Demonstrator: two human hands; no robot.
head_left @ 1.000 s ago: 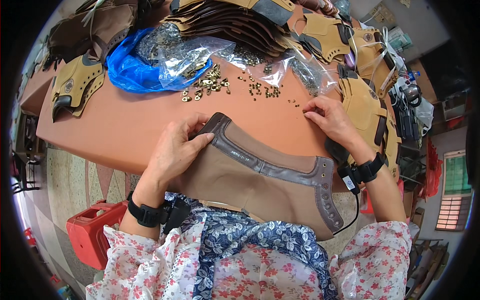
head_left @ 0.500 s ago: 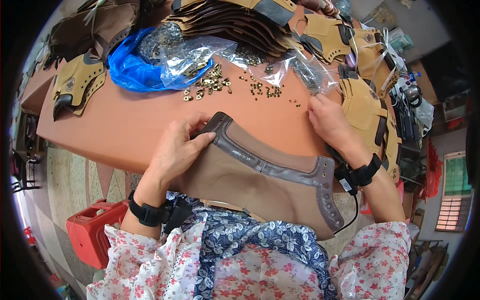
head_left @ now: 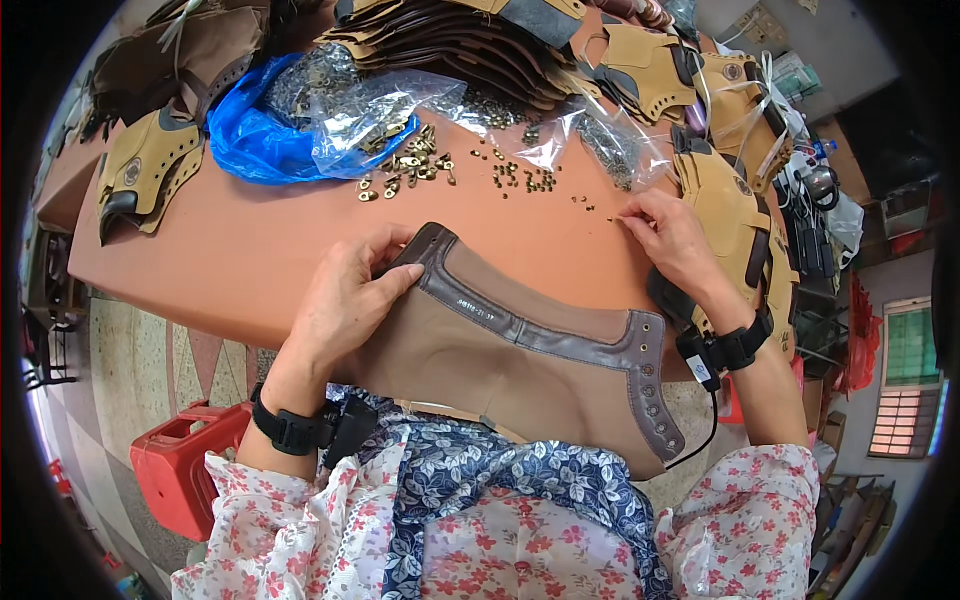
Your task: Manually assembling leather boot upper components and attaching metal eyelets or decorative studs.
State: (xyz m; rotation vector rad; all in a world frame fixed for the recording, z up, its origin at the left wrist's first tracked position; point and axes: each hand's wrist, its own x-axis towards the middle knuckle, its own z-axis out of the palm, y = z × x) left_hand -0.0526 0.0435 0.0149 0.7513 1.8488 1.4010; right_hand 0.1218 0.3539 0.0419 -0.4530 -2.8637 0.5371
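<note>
A brown boot upper [head_left: 520,365] with a grey eyelet band lies across the near edge of the orange table [head_left: 240,260]. My left hand [head_left: 345,300] grips its upper left corner, thumb over the dark collar. My right hand [head_left: 672,240] rests on the table to the right, fingertips pinched at a tiny brass piece near a few scattered rivets [head_left: 590,203]. Whether the piece is held I cannot tell for sure. Black bands sit on both wrists.
Loose brass hooks and eyelets [head_left: 410,170] lie beside clear plastic bags [head_left: 380,105] and a blue bag [head_left: 250,135]. Stacks of tan boot uppers [head_left: 730,190] line the right and back edges; another tan piece [head_left: 140,170] lies left. A red stool [head_left: 185,470] stands below.
My right hand has slid a little to the left and up toward the scattered rivets, with its fingertips pinching. The left hand and the boot upper stay put.
</note>
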